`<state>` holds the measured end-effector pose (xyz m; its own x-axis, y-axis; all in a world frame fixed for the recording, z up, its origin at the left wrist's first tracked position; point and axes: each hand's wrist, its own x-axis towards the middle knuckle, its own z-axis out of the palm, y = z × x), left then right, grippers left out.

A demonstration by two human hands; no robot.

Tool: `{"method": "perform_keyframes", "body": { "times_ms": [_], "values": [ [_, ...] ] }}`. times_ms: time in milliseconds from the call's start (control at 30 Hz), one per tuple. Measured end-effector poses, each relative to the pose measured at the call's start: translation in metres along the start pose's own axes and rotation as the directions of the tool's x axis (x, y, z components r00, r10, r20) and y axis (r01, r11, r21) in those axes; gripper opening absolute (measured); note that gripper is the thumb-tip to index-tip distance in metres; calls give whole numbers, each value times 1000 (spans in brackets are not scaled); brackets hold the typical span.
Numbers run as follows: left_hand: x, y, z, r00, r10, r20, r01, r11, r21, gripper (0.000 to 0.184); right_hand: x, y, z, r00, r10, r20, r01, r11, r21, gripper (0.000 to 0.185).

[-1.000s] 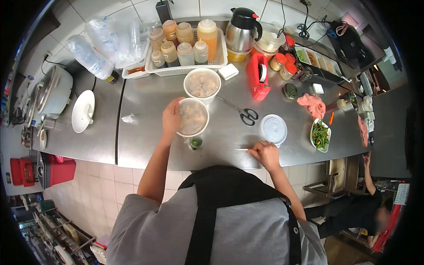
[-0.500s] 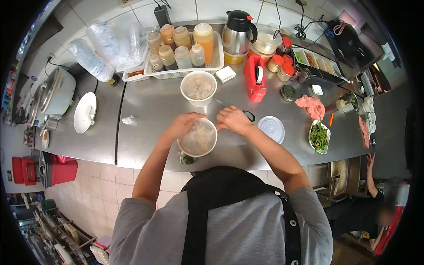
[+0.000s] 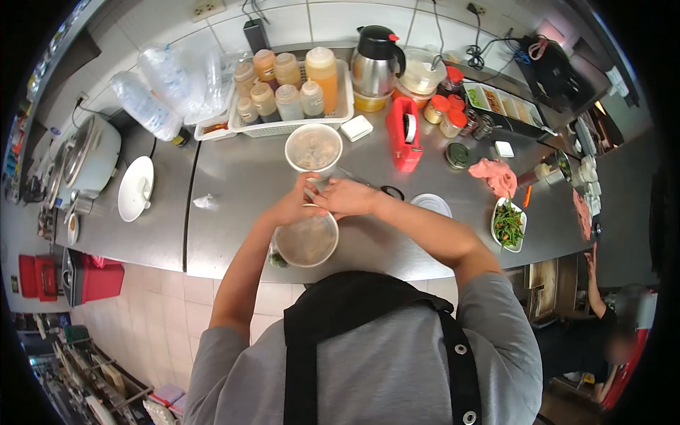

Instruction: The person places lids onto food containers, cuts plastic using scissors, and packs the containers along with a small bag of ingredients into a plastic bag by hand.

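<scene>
A white takeout bowl [image 3: 307, 244] with a translucent lid stands close to the counter's front edge, its contents blurred under the lid. My left hand [image 3: 292, 206] is curled at the far rim, thumb and fingers gripping it. Beside it, my right hand [image 3: 348, 196] bends its fingers onto the same rim, and the fingertips of both hands nearly meet. Just beyond stands a second lidded takeout bowl [image 3: 314, 149]. Scissors [image 3: 391, 192] lie right of it, partly behind my right hand. A small bag of greens [image 3: 278, 261] touches the near bowl's left side.
A loose clear lid [image 3: 431, 205] lies beyond my right forearm. Behind are a basket of squeeze bottles [image 3: 289, 103], a red tape dispenser [image 3: 404, 136] and a steel jug [image 3: 374, 67]. A dish of green vegetables [image 3: 508, 225] sits right. Another person's arm [image 3: 595, 287] reaches the counter.
Both hands have come together at the near bowl's far rim, my right hand moving left. The near bowl has shifted slightly toward me and left.
</scene>
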<state>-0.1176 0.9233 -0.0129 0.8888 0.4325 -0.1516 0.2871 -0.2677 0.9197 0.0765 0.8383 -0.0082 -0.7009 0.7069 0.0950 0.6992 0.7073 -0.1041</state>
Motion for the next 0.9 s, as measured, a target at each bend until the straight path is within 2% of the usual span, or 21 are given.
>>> {"method": "perform_keyframes", "body": {
  "times_ms": [67,133,167,267,333,400,433,500,533,600,633,733,800,900],
  "values": [
    [-4,6,-1,1000,-27,12,26,999,34,94,-3,-6,3,995,95,-24,-95,995,-4,30],
    [-3,-5,0,1000,20,-3,-20,1000,8,88,-8,-10,7,972,227,-67,-223,973,55,28],
    [-2,-12,0,999,47,-12,-47,999,-6,85,-12,-12,8,935,323,-145,-306,944,124,27],
    [-22,-22,-5,966,25,-259,-26,1000,-3,58,-24,-15,6,751,581,-314,-485,808,336,29],
    [-39,-31,-12,882,-92,-463,74,996,-58,32,-23,-19,-7,598,711,-369,-548,699,459,36],
    [-57,-36,-23,738,-105,-666,189,980,56,28,-9,-4,-5,385,885,-261,-587,453,671,40],
    [-63,-48,-30,700,-111,-706,193,980,37,29,0,8,-2,278,943,-181,-575,314,756,43],
    [-72,-71,-41,615,-129,-778,200,980,-4,31,18,35,7,231,972,38,-483,80,872,44],
    [-75,-67,-42,594,-176,-785,175,981,-88,33,25,44,11,218,964,151,-429,-44,902,45],
    [-78,-62,-40,552,-274,-788,112,960,-255,36,31,51,20,250,950,186,-391,-76,917,42],
    [-78,-61,-38,555,-273,-786,61,955,-289,38,34,51,23,268,941,205,-376,-94,922,41],
    [-79,-58,-33,551,-266,-791,-70,930,-361,44,26,50,9,223,949,222,-447,-103,889,35],
    [-81,-54,-29,540,-258,-801,-118,919,-375,48,22,35,-20,144,982,123,-431,-49,901,32],
    [-83,-52,-25,545,-289,-788,-183,875,-448,51,24,3,-100,251,968,24,-509,111,853,32]
  ]
}}
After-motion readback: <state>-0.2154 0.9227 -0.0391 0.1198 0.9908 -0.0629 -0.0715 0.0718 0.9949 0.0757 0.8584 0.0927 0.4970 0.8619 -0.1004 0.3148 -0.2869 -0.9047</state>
